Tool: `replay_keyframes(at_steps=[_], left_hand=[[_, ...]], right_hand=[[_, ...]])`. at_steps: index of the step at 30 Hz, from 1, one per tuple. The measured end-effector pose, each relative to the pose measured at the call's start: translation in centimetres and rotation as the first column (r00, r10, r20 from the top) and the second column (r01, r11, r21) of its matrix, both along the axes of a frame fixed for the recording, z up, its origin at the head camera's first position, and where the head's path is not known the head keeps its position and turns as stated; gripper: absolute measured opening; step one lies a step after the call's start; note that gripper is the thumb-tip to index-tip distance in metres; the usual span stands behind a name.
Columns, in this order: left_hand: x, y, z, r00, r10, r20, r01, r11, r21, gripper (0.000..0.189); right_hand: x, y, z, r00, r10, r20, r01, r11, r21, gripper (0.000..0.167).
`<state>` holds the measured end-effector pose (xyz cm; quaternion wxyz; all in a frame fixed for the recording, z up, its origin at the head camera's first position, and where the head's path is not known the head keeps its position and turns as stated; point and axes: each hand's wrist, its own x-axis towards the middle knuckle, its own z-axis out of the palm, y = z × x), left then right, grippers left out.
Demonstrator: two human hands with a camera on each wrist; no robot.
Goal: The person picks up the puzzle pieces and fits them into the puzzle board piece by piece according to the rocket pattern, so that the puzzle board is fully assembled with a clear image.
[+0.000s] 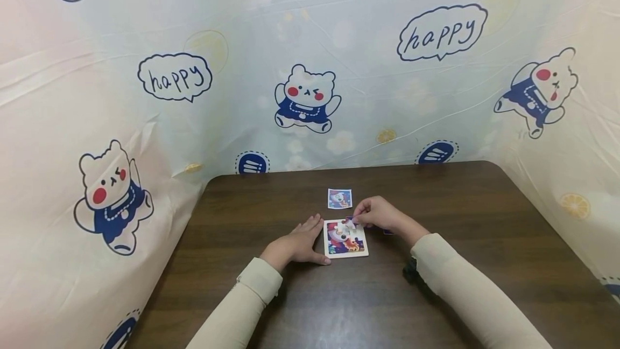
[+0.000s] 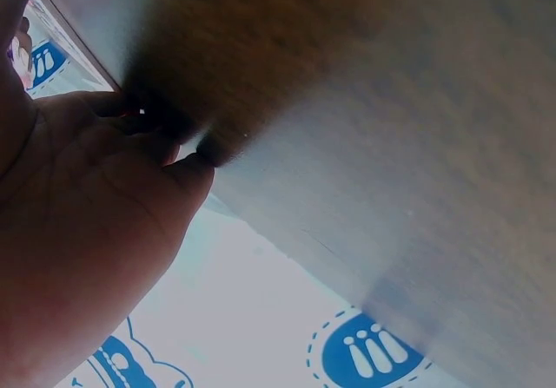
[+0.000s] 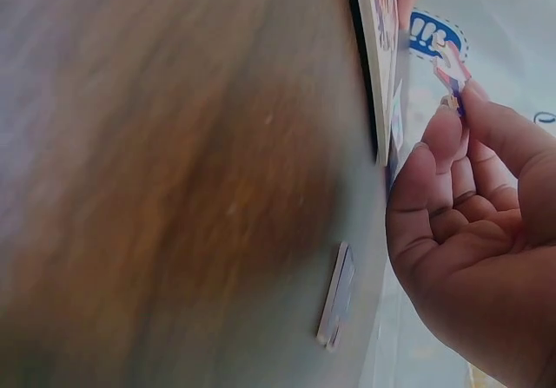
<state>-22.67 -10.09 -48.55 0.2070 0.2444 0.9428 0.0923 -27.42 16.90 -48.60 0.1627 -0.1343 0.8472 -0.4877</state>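
A small jigsaw puzzle (image 1: 345,241) in a white-bordered square tray lies on the table, most of its picture filled in. My left hand (image 1: 302,241) rests flat at the tray's left side, fingers stretched along the edge and thumb by the near left corner. In the left wrist view the left hand (image 2: 104,188) touches down on the tabletop. Thumb and forefinger of my right hand (image 1: 380,215) pinch a puzzle piece (image 3: 452,71) over the tray's upper right corner. The right wrist view shows the piece held above the tray (image 3: 379,67), with the other fingers curled below.
Behind the tray lies a square picture card (image 1: 339,199) with a matching image. A loose puzzle piece (image 3: 337,294) lies on the dark wooden table (image 1: 319,306) to the right, partly hidden by the right forearm in the head view. A printed curtain (image 1: 358,112) surrounds the table.
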Motion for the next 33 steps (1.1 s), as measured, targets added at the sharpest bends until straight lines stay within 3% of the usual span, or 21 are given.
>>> replay_keyframes(at_steps=[14, 33], left_hand=[[0.2, 0.0, 0.2, 1.000, 0.016, 0.005, -0.016, 1.000, 0.001, 0.114], [0.2, 0.0, 0.3, 1.000, 0.021, 0.008, -0.021, 1.000, 0.004, 0.113]], right_hand=[[-0.9, -2.1, 0.4, 0.996, 0.083, 0.010, -0.084, 0.993, 0.081, 0.007], [-1.8, -3.3, 0.0, 0.993, 0.106, -0.047, -0.093, 0.972, 0.214, 0.009]])
